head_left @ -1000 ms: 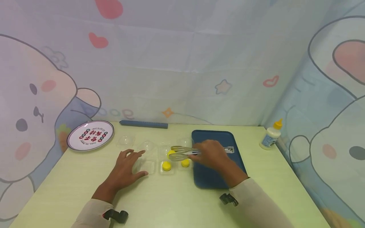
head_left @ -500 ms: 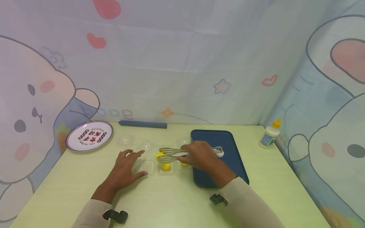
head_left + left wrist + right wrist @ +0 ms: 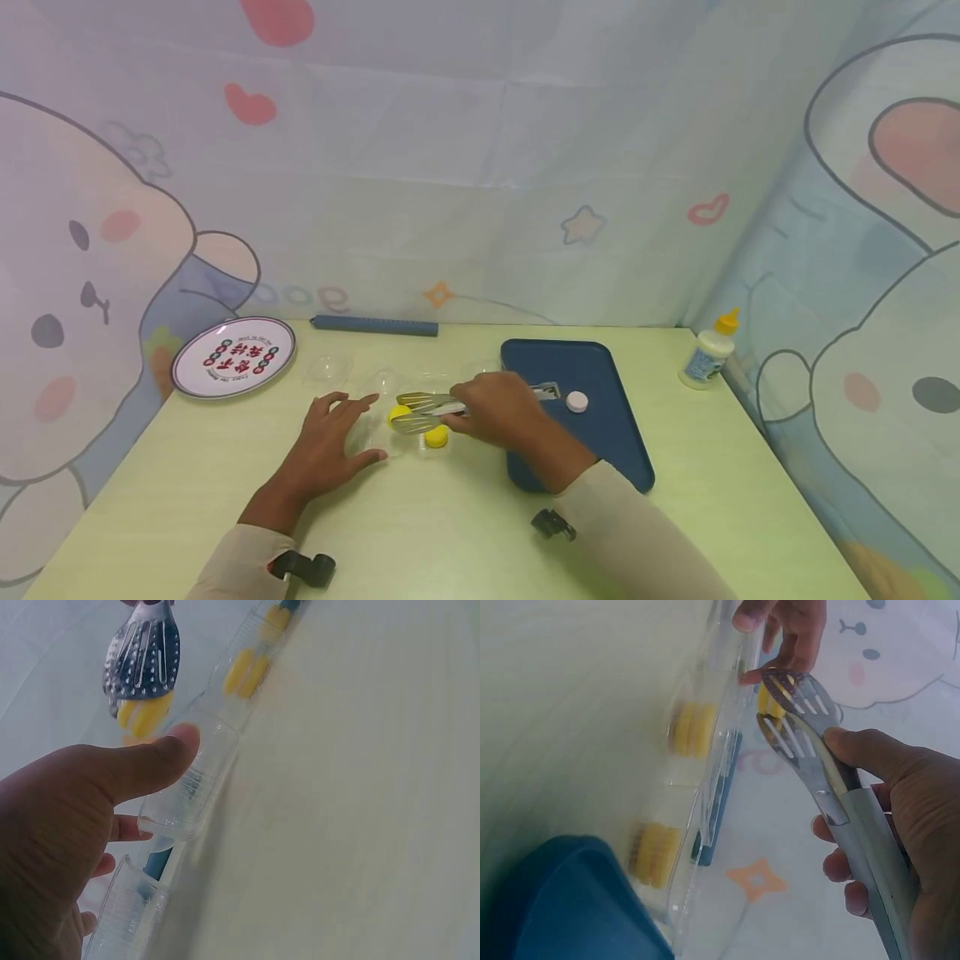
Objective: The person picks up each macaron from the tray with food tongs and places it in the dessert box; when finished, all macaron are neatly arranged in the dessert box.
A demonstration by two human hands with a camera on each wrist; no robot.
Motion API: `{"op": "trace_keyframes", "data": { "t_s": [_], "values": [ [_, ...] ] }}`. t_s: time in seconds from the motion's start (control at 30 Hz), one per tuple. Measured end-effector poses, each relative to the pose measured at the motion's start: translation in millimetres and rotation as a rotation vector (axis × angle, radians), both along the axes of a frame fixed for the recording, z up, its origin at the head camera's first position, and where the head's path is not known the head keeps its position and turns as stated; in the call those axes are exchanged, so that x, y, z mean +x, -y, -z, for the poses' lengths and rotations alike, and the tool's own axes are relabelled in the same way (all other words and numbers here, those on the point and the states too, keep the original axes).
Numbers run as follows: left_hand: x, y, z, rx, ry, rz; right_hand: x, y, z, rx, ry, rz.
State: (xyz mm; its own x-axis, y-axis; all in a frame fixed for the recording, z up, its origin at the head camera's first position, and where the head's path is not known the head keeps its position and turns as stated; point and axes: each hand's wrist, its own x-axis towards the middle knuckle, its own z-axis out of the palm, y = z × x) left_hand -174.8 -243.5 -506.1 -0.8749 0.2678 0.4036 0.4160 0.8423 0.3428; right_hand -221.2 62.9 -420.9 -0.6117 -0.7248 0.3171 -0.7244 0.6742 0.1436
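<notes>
My right hand (image 3: 498,410) grips metal food tongs (image 3: 855,840). Between the slotted tong heads a yellow macaron (image 3: 398,414) hangs above the left end of a clear plastic box (image 3: 202,761). Beside that end lies my left hand (image 3: 330,442), fingers spread, with the thumb against the box in the left wrist view. Another yellow macaron (image 3: 437,437) sits in a box compartment. In the right wrist view one more yellow macaron (image 3: 656,855) sits in the compartment nearer the tray; my right hand hides it from the head view.
To the right, a blue tray (image 3: 600,450) bears a pale pink macaron (image 3: 577,402). Clear domed lids (image 3: 328,367) stand behind the box. Farther out are a patterned plate (image 3: 225,379), a dark blue-grey bar (image 3: 375,326) and a glue-like bottle (image 3: 708,358).
My right hand has moved left with the tongs and macaron, from over the middle of the box to its left end. The pale macaron on the tray has come into sight. My left hand stays put.
</notes>
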Motion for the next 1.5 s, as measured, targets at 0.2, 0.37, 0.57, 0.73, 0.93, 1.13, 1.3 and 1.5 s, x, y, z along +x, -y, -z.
{"op": "trace_keyframes", "data": {
  "t_s": [0.2, 0.37, 0.57, 0.73, 0.93, 1.13, 1.3, 1.5],
  "values": [
    [-0.9, 1, 2.2, 0.001, 0.003, 0.004, 2.5, 20, -5.3, 0.077, 0.017, -0.01],
    [-1.8, 2, 3.5, 0.002, 0.001, 0.009, 4.3, 34, -10.8, 0.137, 0.041, 0.014],
    [-2.5, 2, 4.1, 0.003, -0.039, 0.02, 2.7, 45, -14.4, 0.197, 0.078, 0.021],
    [-3.2, 2, 4.1, 0.005, -0.004, 0.011, 1.1, 53, -17.9, 0.257, 0.072, 0.022],
    [-4.2, 2, 4.9, 0.009, 0.018, 0.006, 0.8, 60, -19.4, 0.31, 0.072, 0.026],
    [-4.1, 2, 5.5, -0.004, 0.006, 0.008, 1.3, 66, -17.5, 0.325, 0.07, 0.038],
    [-3.6, 2, 3.9, -0.001, 0.006, 0.007, 2.1, 70, -18.6, 0.341, 0.066, 0.045],
    [-3.2, 1, 3.6, 0.009, 0.004, 0.016, 4.0, 73, -24.2, 0.367, 0.088, 0.061]
  ]
}}
